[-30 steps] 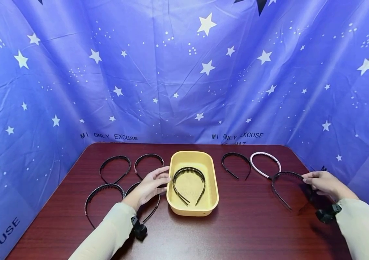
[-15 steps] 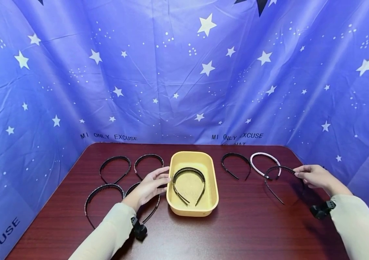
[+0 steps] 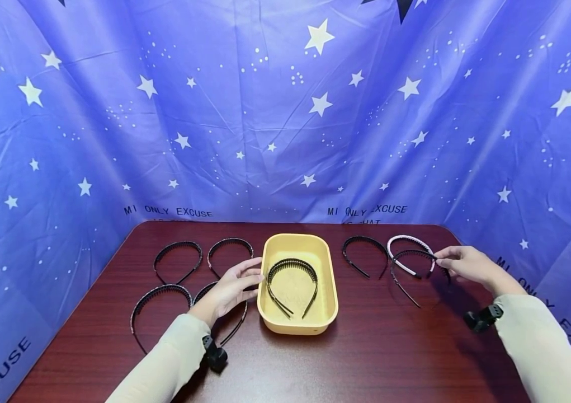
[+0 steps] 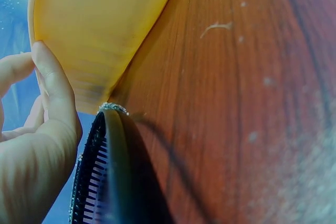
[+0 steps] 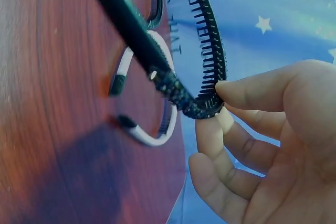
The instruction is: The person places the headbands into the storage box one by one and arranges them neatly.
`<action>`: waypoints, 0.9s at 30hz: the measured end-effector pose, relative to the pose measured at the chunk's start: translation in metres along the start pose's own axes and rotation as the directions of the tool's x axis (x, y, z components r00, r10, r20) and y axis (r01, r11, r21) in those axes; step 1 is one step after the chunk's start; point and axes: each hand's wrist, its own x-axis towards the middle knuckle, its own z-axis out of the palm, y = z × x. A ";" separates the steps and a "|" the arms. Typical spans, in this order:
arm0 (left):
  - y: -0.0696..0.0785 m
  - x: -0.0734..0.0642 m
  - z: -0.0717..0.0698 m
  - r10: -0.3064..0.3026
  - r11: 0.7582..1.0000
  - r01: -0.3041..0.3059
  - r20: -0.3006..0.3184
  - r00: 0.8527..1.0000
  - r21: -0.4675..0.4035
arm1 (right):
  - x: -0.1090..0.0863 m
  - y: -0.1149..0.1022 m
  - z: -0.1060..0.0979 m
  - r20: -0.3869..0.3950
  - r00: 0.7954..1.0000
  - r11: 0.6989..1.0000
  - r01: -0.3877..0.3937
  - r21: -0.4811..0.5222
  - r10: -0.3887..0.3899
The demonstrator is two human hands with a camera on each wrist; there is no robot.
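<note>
My right hand (image 3: 466, 263) pinches one end of the arc of a black toothed headband (image 5: 178, 95) between thumb and fingers. Dark glitter covers part of its outer face. In the head view, this headband overlaps a pale pink-white headband (image 3: 406, 237) with black tips on the table. Beside a yellow plastic tub (image 3: 297, 329), my left hand (image 3: 232, 294) touches the left wall near the rim with extended fingers. Black toothed headbands (image 3: 292, 262) lie nested inside the tub. Beneath the left forearm, a glittery headband (image 4: 86, 166) is partly hidden.
Left of the tub, more black headbands (image 3: 178, 244) lie on the dark red wooden table (image 3: 360, 364). Another black headband (image 3: 364, 239) lies just right of the tub. A blue star-patterned curtain (image 3: 265, 112) hangs around the back and sides.
My right hand has moved left and toward the back, carrying the black headband until it overlaps the pale one in the head view. The left hand and tub have stayed in place.
</note>
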 end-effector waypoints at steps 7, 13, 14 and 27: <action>0.000 -0.001 0.000 0.001 1.000 -0.001 0.001 1.000 0.007 | 0.006 -0.018 0.009 0.003 0.998 0.996 0.066 -0.052 -0.066; 0.000 -0.001 0.001 -0.004 1.000 0.004 0.002 1.000 0.011 | 0.010 -0.030 0.015 0.021 0.997 0.995 0.079 -0.054 -0.078; 0.001 0.000 0.001 -0.004 1.000 0.004 0.003 1.000 0.010 | 0.010 -0.033 0.016 0.022 0.996 0.995 0.083 -0.050 -0.082; 0.001 0.000 0.000 0.002 1.000 -0.002 0.001 1.000 0.013 | 0.020 -0.077 0.034 0.047 0.986 0.985 0.163 -0.057 -0.161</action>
